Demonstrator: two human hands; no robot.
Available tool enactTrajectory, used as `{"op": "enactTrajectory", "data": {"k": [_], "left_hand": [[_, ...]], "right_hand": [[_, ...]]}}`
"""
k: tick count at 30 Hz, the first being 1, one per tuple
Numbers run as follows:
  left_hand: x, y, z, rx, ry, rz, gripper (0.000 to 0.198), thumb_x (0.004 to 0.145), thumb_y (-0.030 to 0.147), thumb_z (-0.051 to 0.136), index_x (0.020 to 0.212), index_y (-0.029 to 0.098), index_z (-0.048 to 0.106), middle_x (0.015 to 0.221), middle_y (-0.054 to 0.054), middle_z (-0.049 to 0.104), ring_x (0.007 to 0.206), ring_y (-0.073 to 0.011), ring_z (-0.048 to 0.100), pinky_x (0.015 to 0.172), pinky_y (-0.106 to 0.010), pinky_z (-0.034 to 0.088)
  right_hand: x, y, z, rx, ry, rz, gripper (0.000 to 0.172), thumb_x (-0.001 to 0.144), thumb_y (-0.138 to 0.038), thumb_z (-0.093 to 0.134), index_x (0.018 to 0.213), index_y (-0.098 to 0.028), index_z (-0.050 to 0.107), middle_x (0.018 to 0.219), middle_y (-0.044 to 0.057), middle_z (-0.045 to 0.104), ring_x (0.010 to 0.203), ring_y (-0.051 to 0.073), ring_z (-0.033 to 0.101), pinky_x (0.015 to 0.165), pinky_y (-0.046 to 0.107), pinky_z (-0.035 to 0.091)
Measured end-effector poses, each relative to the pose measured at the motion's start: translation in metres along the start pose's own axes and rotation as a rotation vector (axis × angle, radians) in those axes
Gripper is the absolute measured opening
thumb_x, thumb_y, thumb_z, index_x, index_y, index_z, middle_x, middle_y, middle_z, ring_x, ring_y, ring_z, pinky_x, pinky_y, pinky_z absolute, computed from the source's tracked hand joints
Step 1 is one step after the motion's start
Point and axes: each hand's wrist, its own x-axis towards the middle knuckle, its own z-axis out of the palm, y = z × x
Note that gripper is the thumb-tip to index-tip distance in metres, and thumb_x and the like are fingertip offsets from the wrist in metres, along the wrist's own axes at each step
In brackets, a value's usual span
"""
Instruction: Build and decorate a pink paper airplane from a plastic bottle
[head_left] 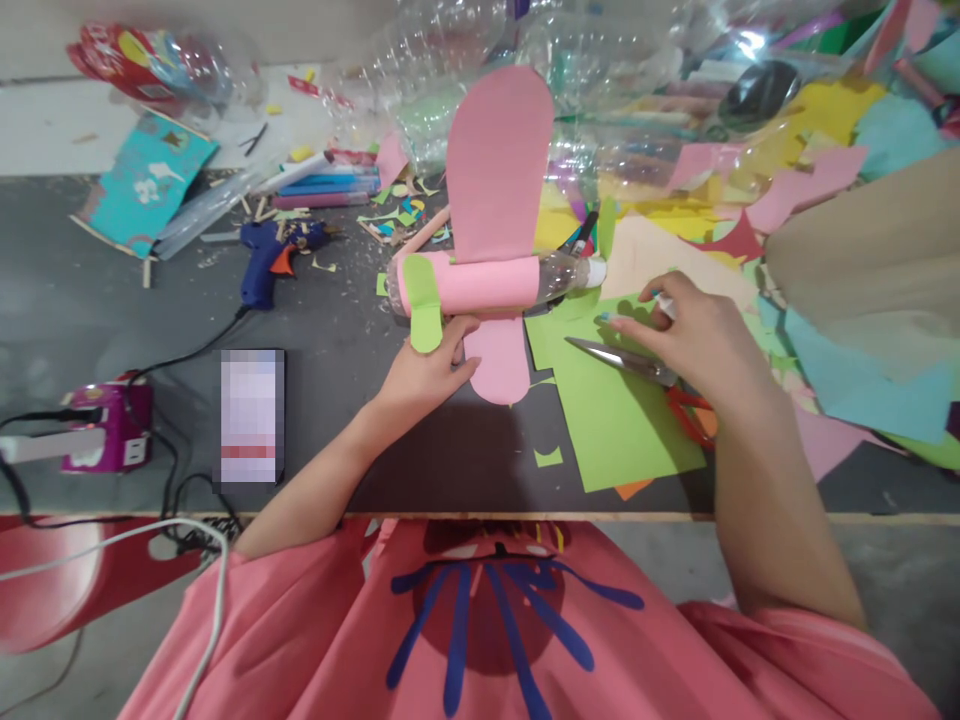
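A plastic bottle [559, 277] lies on its side, wrapped in pink paper with a white cap at its right end. Large pink paper wings [501, 165] extend above and below it, and a lime-green paper strip [424, 305] crosses its left end. My left hand [431, 370] grips the bottle assembly at the lower wing's base, the fingers partly hidden underneath. Over the green paper [622, 430], my right hand [697, 325] hovers with thumb and forefinger apart. A small white patch at its curled fingers is unclear. Below that hand lie orange-handled scissors [622, 357].
On the left are a blue glue gun [262, 255] with its cord, a phone [252, 415] and a purple box [112, 425]. Clear plastic bottles [442, 60] crowd the back. Coloured paper scraps [877, 370] cover the right side, and markers [330, 185] lie behind the glue gun.
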Motion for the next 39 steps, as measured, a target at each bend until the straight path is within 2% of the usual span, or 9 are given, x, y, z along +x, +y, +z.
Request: {"op": "enactTrajectory", "data": {"k": [10,15,17,21,26,30,33,36,39], "left_hand": [[-0.002,-0.004,-0.002,0.107,0.004,0.084,0.042,0.085,0.029,0.06,0.122,0.012,0.052,0.096,-0.009,0.061,0.086,-0.019,0.056,0.083,-0.033,0.046],[-0.002,-0.006,-0.001,0.115,0.008,0.106,0.039,0.085,0.031,0.06,0.121,0.017,0.052,0.1,-0.007,0.063,0.089,-0.0186,0.058,0.085,-0.032,0.045],[-0.002,-0.007,-0.001,0.118,0.009,0.104,0.04,0.085,0.032,0.059,0.121,0.017,0.052,0.099,-0.007,0.063,0.088,-0.0187,0.058,0.085,-0.031,0.045],[-0.002,-0.008,0.001,0.107,0.013,0.103,0.039,0.085,0.033,0.059,0.12,0.017,0.053,0.097,-0.007,0.063,0.089,-0.019,0.058,0.085,-0.032,0.045],[-0.002,-0.006,0.0,0.12,0.011,0.108,0.04,0.085,0.032,0.059,0.121,0.018,0.052,0.098,-0.006,0.063,0.089,-0.0188,0.058,0.086,-0.032,0.045],[-0.002,-0.005,-0.001,0.133,0.01,0.118,0.041,0.085,0.032,0.059,0.122,0.015,0.053,0.097,-0.007,0.063,0.088,-0.0193,0.058,0.086,-0.032,0.045],[-0.002,-0.005,-0.001,0.129,0.018,0.118,0.041,0.085,0.031,0.06,0.123,0.016,0.053,0.098,-0.006,0.063,0.088,-0.0185,0.058,0.086,-0.031,0.045],[-0.002,-0.006,0.0,0.131,0.027,0.112,0.041,0.084,0.032,0.061,0.123,0.019,0.053,0.097,-0.005,0.064,0.089,-0.0182,0.059,0.086,-0.03,0.045],[-0.002,-0.009,0.001,0.133,0.032,0.102,0.042,0.084,0.034,0.061,0.122,0.019,0.053,0.097,-0.005,0.064,0.09,-0.0186,0.06,0.086,-0.03,0.046]], "right_hand": [[-0.001,0.01,0.008,0.175,0.119,0.085,0.036,0.068,-0.022,0.074,0.084,-0.025,0.042,0.067,-0.003,0.057,0.058,0.014,0.054,0.058,0.03,0.038],[-0.017,-0.004,0.006,0.399,0.241,-0.094,0.014,0.075,-0.021,0.06,0.085,-0.024,0.052,0.073,-0.002,0.059,0.058,0.012,0.052,0.058,0.03,0.041],[-0.028,-0.014,0.012,0.665,0.266,-0.223,0.019,0.076,-0.02,0.058,0.093,-0.024,0.051,0.069,-0.004,0.055,0.063,0.013,0.055,0.062,0.031,0.044],[-0.046,-0.029,0.04,0.88,0.032,-0.282,0.021,0.081,-0.024,0.056,0.1,-0.026,0.047,0.066,-0.005,0.056,0.059,0.014,0.056,0.055,0.029,0.045],[-0.05,-0.022,0.072,0.922,-0.073,-0.213,0.024,0.085,-0.033,0.055,0.107,-0.026,0.047,0.076,-0.002,0.063,0.073,0.016,0.064,0.064,0.031,0.052],[-0.046,-0.02,0.068,1.025,-0.15,-0.244,0.034,0.087,-0.038,0.055,0.119,-0.031,0.047,0.089,-0.001,0.067,0.051,0.01,0.06,0.052,0.029,0.052],[-0.038,-0.023,0.055,1.231,-0.293,-0.18,0.021,0.084,-0.042,0.056,0.098,-0.026,0.056,0.079,-0.001,0.068,0.043,0.012,0.061,0.041,0.028,0.047],[-0.028,-0.029,0.047,1.415,-0.378,-0.115,0.029,0.075,-0.049,0.06,0.089,-0.026,0.053,0.065,-0.002,0.069,0.04,0.016,0.06,0.039,0.029,0.048],[-0.021,-0.037,0.048,1.371,-0.426,-0.157,0.034,0.07,-0.049,0.069,0.082,-0.025,0.048,0.058,-0.003,0.068,0.041,0.014,0.06,0.041,0.027,0.047]]}}
